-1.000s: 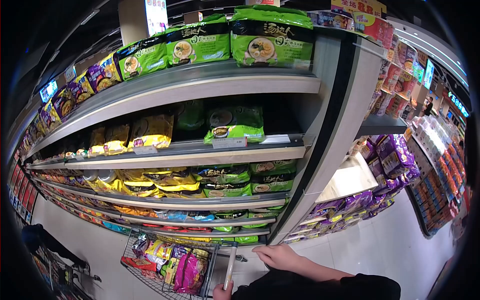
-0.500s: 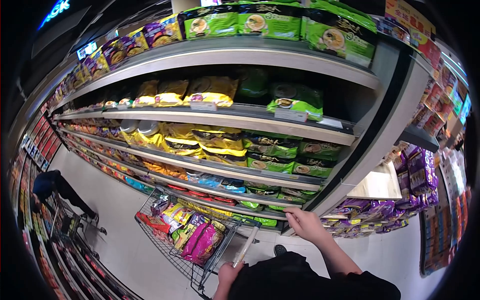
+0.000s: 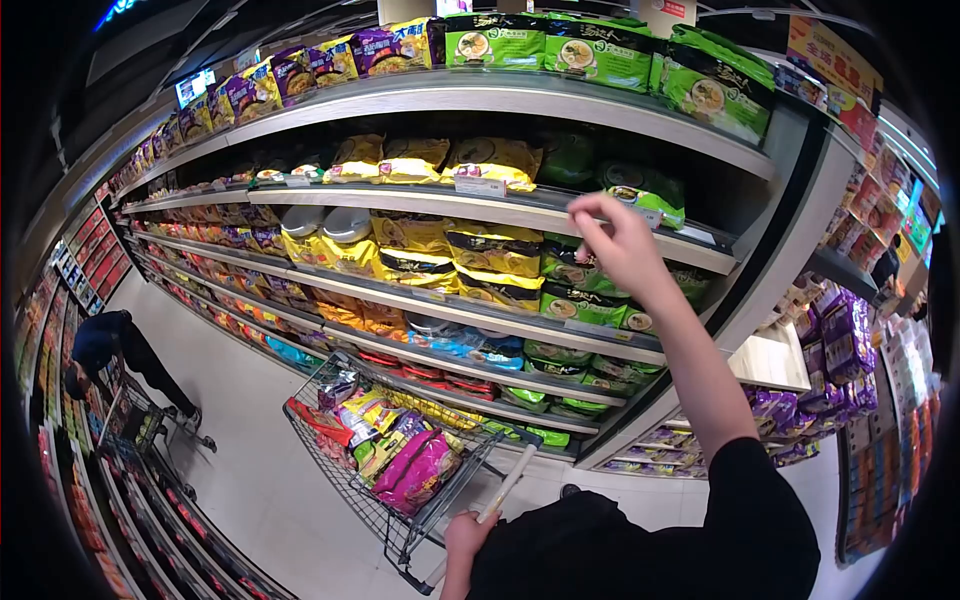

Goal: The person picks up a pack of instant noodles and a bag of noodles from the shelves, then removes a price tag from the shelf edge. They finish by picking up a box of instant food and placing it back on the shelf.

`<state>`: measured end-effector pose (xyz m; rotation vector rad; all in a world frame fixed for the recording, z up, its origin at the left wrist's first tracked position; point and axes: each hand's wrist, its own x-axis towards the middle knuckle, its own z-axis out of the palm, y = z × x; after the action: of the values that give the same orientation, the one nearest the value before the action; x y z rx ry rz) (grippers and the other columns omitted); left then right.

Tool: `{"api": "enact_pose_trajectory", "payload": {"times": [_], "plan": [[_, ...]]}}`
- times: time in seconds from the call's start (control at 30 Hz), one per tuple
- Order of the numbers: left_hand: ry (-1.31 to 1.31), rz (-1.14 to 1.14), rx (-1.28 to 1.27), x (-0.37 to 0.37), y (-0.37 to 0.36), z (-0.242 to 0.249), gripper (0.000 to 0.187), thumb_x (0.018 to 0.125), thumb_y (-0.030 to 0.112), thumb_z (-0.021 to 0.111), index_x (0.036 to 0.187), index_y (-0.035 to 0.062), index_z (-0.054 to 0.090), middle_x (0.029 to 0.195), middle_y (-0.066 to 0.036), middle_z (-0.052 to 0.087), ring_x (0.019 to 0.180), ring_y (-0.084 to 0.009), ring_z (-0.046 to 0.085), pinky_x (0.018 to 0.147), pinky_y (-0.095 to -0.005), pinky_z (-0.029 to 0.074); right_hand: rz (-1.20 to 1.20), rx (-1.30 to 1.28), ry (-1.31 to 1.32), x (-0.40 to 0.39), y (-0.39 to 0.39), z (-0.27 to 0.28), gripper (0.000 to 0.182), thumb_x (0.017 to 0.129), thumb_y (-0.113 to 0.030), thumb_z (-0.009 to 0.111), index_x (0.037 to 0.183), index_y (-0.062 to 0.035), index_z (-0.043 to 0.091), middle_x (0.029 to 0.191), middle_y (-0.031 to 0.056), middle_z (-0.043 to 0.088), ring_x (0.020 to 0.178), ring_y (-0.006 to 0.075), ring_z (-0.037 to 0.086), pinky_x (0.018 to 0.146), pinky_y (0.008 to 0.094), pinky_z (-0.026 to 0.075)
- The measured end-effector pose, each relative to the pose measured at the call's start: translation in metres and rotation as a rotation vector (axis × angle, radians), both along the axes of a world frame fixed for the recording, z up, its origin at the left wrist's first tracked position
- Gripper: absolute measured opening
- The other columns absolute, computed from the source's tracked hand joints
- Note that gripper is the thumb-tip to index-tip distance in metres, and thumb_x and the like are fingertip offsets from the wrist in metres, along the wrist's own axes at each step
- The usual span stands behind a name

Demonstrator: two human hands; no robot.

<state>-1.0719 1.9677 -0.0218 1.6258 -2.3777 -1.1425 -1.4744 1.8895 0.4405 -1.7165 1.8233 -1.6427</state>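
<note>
My left hand (image 3: 466, 536) is closed round the pale handle (image 3: 512, 482) of a wire shopping cart (image 3: 412, 532). Inside the cart lie a magenta package (image 3: 418, 472), several yellow and green packets (image 3: 372, 420) and a red packet (image 3: 326, 424). My right hand (image 3: 618, 236) is raised in front of the shelves, its fingers loosely bent and apart, with nothing seen in them. Behind it are a green noodle packet (image 3: 654, 204) on the second shelf and stacked green packs (image 3: 578, 302) one shelf below. Whether it touches a packet cannot be told.
Yellow noodle packs (image 3: 494, 262) and two grey-lidded bowls (image 3: 348, 226) stand left of my right hand. More green packs (image 3: 600, 52) line the top shelf. At left, a person (image 3: 112, 345) bends over another cart (image 3: 150, 415). Purple packs (image 3: 845, 345) are stacked at right.
My right hand has risen from the low end of the shelf to the level of the second shelf. My left hand stays on the cart handle. The view has shifted slightly.
</note>
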Motion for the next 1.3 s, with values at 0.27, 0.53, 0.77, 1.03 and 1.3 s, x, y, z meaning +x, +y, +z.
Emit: {"api": "enact_pose_trajectory", "payload": {"times": [0.27,0.53,0.77,1.03,1.3], "plan": [[-0.029,-0.006,-0.035,0.028,-0.010,0.011,0.074,0.088,0.075,0.071,0.085,0.0010,0.078,0.095,-0.022,0.072,0.091,-0.0418,0.074,0.079,-0.0516,0.058,-0.101,0.131,-0.076,-0.030,-0.078,0.011,0.030,0.103,-0.014,0.064,0.129,0.0008,0.063,0.124,0.0102,0.071,0.081,0.0165,0.077,0.061,0.0334,0.062],[-0.013,-0.017,-0.018,0.051,-0.021,0.024,0.071,0.088,0.069,0.074,0.081,-0.0013,0.076,0.092,-0.022,0.070,0.088,-0.0436,0.072,0.078,-0.0525,0.057,-0.190,0.100,0.398,0.013,-0.013,-0.066,0.019,0.102,-0.016,0.067,0.116,-0.0036,0.071,0.099,0.0147,0.077,0.087,0.0270,0.077,0.075,0.0380,0.058],[-0.011,-0.051,-0.070,0.063,-0.028,0.020,0.064,0.090,0.060,0.077,0.077,-0.0027,0.072,0.089,-0.020,0.066,0.085,-0.0434,0.070,0.075,-0.0531,0.055,-0.317,0.556,0.465,0.020,0.112,-0.242,0.015,0.101,-0.018,0.065,0.109,-0.0075,0.072,0.090,0.0187,0.076,0.082,0.0418,0.074,0.073,0.0498,0.059],[0.033,-0.029,-0.070,0.063,-0.040,0.022,0.060,0.091,0.054,0.080,0.075,-0.0024,0.069,0.084,-0.019,0.064,0.078,-0.0427,0.067,0.071,-0.0523,0.053,-0.451,0.844,0.207,0.073,0.252,-0.359,0.013,0.098,-0.019,0.067,0.103,-0.0081,0.072,0.086,0.0197,0.076,0.082,0.0410,0.074,0.073,0.0510,0.059],[0.110,-0.034,-0.024,0.054,-0.049,0.015,0.059,0.092,0.052,0.081,0.074,-0.0030,0.068,0.082,-0.020,0.064,0.080,-0.0429,0.067,0.072,-0.0511,0.052,-0.360,0.803,0.136,0.102,0.239,-0.371,0.011,0.099,-0.019,0.067,0.103,-0.0096,0.071,0.085,0.0170,0.076,0.080,0.0398,0.075,0.072,0.0509,0.060]]}}
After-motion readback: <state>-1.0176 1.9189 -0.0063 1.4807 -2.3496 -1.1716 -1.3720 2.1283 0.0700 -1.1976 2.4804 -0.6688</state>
